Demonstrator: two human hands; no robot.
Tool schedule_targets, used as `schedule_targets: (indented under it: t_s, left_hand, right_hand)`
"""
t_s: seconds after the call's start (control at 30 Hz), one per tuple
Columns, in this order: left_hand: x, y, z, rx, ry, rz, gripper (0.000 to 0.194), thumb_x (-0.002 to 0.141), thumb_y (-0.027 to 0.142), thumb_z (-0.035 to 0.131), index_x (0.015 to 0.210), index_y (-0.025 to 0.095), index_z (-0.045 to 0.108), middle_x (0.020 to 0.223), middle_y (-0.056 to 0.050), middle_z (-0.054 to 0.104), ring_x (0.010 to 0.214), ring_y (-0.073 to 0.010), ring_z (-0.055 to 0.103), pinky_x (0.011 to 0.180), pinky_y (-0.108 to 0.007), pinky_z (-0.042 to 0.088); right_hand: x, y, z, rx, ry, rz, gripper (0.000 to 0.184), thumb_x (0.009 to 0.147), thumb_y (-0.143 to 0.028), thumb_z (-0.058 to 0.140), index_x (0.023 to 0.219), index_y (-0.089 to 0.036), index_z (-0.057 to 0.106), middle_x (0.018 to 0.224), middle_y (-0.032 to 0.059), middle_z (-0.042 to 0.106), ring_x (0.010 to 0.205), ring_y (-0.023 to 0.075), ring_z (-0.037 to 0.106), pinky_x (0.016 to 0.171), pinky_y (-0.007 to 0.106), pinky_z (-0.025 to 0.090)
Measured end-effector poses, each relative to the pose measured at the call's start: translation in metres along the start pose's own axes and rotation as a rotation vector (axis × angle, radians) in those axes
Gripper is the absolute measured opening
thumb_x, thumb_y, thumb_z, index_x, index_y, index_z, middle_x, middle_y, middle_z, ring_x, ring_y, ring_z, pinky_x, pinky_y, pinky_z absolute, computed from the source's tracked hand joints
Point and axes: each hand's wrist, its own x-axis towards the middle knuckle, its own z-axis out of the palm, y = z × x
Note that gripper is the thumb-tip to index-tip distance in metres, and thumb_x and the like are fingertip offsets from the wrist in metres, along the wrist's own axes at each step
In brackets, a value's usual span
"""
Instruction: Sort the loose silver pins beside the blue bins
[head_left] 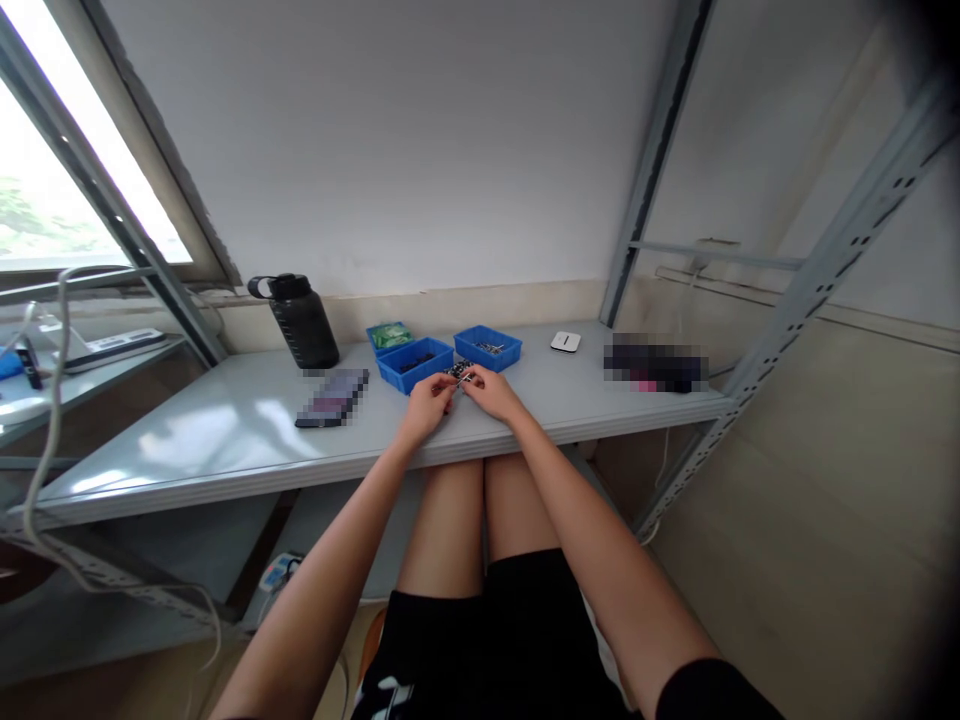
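Note:
My left hand (430, 402) and my right hand (490, 391) meet near the front of the grey table, fingers pinched together. A small, thin silvery piece (464, 379) shows between the fingertips, too small to name. Just behind the fingers lies a pile of small black and silver parts (458, 369). Left of the pile is a blue plastic box (405, 381) with dark small pieces inside. Another blue tray (515, 357), holding thin silvery pieces, sits behind my right hand.
The grey table (247, 450) also holds a black water bottle (306, 325), a blurred phone-like object (334, 398), a green packet (391, 335), a white square device (565, 342) and a blurred dark item (656, 363). Metal rack posts (652, 160) rise around the table.

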Motion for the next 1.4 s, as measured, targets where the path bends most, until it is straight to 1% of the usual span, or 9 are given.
schedule_targets:
  t_s: [0.17,0.37,0.63,0.73,0.87,1.03,1.13,1.27,1.4]
  left_hand:
    - [-0.003,0.001,0.001,-0.063,-0.023,-0.025,0.024,0.094,0.035,0.054,0.1,0.012,0.06,0.078,0.0,0.063,0.058,-0.0091,0.059,0.055,-0.024,0.052]
    - [-0.001,-0.002,0.003,-0.058,-0.047,-0.017,0.022,0.093,0.033,0.055,0.101,0.012,0.06,0.081,0.0,0.063,0.06,-0.0093,0.059,0.055,-0.024,0.052]
    - [-0.001,-0.001,0.001,-0.037,0.017,0.086,0.019,0.091,0.03,0.058,0.1,0.013,0.062,0.095,-0.004,0.065,0.082,-0.0153,0.063,0.073,-0.034,0.054]
    - [-0.004,0.004,-0.001,-0.05,0.045,0.081,0.019,0.091,0.03,0.058,0.099,0.013,0.061,0.089,-0.003,0.064,0.071,-0.0121,0.061,0.065,-0.029,0.054]
    - [-0.01,0.009,-0.002,-0.079,0.041,0.043,0.02,0.092,0.03,0.057,0.1,0.013,0.059,0.083,0.0,0.063,0.051,-0.0055,0.052,0.046,-0.019,0.045]
    - [-0.013,0.01,-0.001,-0.104,-0.017,0.016,0.021,0.092,0.029,0.058,0.106,0.013,0.058,0.085,-0.001,0.063,0.045,-0.0029,0.047,0.037,-0.015,0.039]
    - [-0.01,0.006,0.001,-0.11,-0.046,0.004,0.022,0.092,0.029,0.057,0.108,0.013,0.058,0.086,-0.001,0.063,0.05,-0.005,0.052,0.042,-0.017,0.044]
    - [-0.003,-0.002,0.004,-0.124,-0.034,-0.014,0.023,0.093,0.03,0.056,0.108,0.013,0.058,0.089,-0.003,0.063,0.066,-0.0106,0.061,0.058,-0.026,0.054]
    - [0.0,-0.004,0.003,-0.117,-0.021,0.004,0.023,0.092,0.031,0.056,0.107,0.013,0.059,0.094,-0.004,0.065,0.076,-0.0142,0.064,0.07,-0.033,0.056]
  right_hand:
    - [0.0,-0.001,0.0,0.014,-0.019,-0.013,0.021,0.082,-0.027,0.054,0.098,-0.017,0.064,0.073,0.0005,0.065,0.07,0.0154,0.059,0.071,0.027,0.044]
    - [-0.001,-0.002,0.0,0.011,-0.012,-0.005,0.02,0.082,-0.025,0.053,0.096,-0.017,0.065,0.075,0.0011,0.067,0.071,0.0156,0.06,0.07,0.026,0.044]
    - [0.0,0.0,0.0,0.019,-0.001,-0.016,0.019,0.082,-0.026,0.053,0.094,-0.018,0.065,0.075,0.001,0.067,0.072,0.0157,0.06,0.07,0.026,0.045]
    - [0.0,-0.001,-0.001,0.033,0.01,-0.027,0.02,0.083,-0.029,0.053,0.094,-0.018,0.065,0.075,0.001,0.066,0.072,0.0159,0.06,0.07,0.026,0.045]
    - [-0.001,-0.004,-0.001,0.053,0.018,-0.037,0.018,0.082,-0.029,0.053,0.091,-0.018,0.064,0.075,0.0009,0.066,0.073,0.0157,0.061,0.07,0.026,0.045]
    - [-0.002,-0.006,-0.001,0.057,0.014,-0.035,0.015,0.08,-0.025,0.053,0.086,-0.017,0.063,0.073,0.0001,0.065,0.069,0.0147,0.059,0.068,0.025,0.044]
    - [-0.001,-0.004,0.0,0.047,0.008,-0.036,0.013,0.079,-0.025,0.054,0.084,-0.017,0.063,0.071,-0.0006,0.065,0.067,0.0141,0.058,0.066,0.025,0.043]
    - [-0.001,-0.001,0.001,0.037,0.003,-0.034,0.013,0.079,-0.025,0.054,0.084,-0.017,0.063,0.071,-0.0006,0.064,0.066,0.0141,0.057,0.064,0.024,0.042]
    - [0.0,0.001,0.001,0.03,-0.002,-0.034,0.015,0.081,-0.028,0.053,0.085,-0.018,0.063,0.073,0.0002,0.065,0.068,0.015,0.059,0.066,0.025,0.042]
